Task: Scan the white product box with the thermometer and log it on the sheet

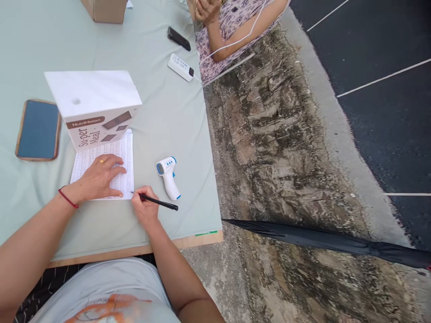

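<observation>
Between the thumb and fingers of the right hand (145,205), a pen (161,204) is clamped close to its tip. The tip is at the near right corner of a sheet (126,148), just ahead of those fingertips. Left of them, the left hand (101,177) lies palm down on the sheet, fingers a little apart, with a ring (101,161) on one and a red bracelet (68,197) at the wrist.

Just past the left fingertips, a folded card (97,98) rises over the sheet's far end and hides some of it; "NutriMotion" and "Super Meal" show on its face. Right of the right fingers, near the pen's back end, lies a white thermometer (168,177) with blue trim. Out to the left of the left hand lies a dark panel (38,130) with a brown rim. Well ahead of the right fingers are a white device (181,67) with a cable (232,44) and, beyond it, a black phone (179,38). Farther off show another person's hand (208,10) and, to the left, a box (107,11). Pale cloth covers the table (168,125) under the fingers.

The pen is slim and black. The sheet is white, with close rows of small marks, too fine to read.
</observation>
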`<state>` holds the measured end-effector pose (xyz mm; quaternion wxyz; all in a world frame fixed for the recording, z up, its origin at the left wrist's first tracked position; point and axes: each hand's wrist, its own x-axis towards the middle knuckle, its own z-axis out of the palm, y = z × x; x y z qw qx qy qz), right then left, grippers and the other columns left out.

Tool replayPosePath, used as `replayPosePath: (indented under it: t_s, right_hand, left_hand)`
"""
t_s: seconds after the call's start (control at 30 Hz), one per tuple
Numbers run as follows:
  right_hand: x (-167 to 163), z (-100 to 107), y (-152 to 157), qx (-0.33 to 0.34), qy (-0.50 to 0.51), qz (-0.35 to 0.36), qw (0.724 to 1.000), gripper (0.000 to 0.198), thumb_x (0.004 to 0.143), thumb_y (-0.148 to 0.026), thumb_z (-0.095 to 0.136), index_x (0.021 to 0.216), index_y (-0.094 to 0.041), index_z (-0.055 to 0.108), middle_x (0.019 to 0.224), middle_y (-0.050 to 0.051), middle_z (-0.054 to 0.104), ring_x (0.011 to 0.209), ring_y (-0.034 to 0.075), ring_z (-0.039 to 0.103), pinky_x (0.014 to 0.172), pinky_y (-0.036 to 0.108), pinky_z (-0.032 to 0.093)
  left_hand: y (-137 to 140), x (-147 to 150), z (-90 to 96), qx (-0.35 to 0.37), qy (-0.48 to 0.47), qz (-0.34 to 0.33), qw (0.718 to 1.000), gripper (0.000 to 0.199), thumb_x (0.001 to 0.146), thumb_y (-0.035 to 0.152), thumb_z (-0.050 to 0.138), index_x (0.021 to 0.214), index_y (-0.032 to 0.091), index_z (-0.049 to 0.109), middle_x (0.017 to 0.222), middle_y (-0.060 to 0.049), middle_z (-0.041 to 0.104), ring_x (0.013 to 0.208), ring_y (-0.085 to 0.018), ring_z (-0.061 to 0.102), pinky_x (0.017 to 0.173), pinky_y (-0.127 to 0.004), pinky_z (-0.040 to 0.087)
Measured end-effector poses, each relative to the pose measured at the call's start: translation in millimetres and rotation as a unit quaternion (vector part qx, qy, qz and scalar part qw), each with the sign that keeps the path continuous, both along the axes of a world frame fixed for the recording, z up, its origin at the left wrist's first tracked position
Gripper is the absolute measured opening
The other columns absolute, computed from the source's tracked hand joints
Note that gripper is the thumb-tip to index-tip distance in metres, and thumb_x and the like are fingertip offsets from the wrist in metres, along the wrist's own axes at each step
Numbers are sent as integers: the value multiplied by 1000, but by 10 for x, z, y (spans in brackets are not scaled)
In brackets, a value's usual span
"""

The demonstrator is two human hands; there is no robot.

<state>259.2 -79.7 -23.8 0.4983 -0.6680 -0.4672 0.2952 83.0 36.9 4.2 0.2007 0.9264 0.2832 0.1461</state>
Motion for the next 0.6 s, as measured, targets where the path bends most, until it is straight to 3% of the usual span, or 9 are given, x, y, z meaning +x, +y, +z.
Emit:
replayPosePath:
  t_s: [0.23,0.33,0.4,0.5,0.6]
  right_hand:
    - [7,-21,-28,22,-19,-30,999,12,82,-32,54,74,-22,54,64,-4,53,58,12,48,57,26,43]
    - [22,-14,-29,62,-63,-48,995,16,92,-34,50,89,-22,60,79,1,60,71,15,56,67,29,50]
    - [54,-30,-21,100,-118,-28,988,18,95,-32,49,101,-22,63,92,5,63,86,18,61,78,33,53]
    - [137,-91,-3,126,-207,6,970,30,98,-24,43,122,-23,62,106,10,62,101,21,62,89,38,55]
    - [232,-161,17,113,-275,28,954,45,99,-15,34,138,-22,55,111,13,60,108,23,60,94,43,54]
  left_hand:
    - [11,-3,-31,8,1,0,1000,56,71,45,84,116,20,63,130,-16,58,126,-38,50,104,-57,41]
    - [25,9,-35,13,-15,-6,1000,50,74,46,80,112,19,64,127,-15,59,122,-37,52,101,-56,43]
    - [29,8,-9,14,-45,3,999,35,83,44,71,108,20,63,119,-13,61,114,-33,56,96,-53,47]
    - [18,-39,78,46,-123,109,985,14,93,36,55,97,23,60,102,-9,61,97,-27,58,86,-49,49]
    - [-1,-134,189,143,-210,277,927,15,92,38,54,96,24,54,96,-8,55,99,-28,55,87,-55,45]
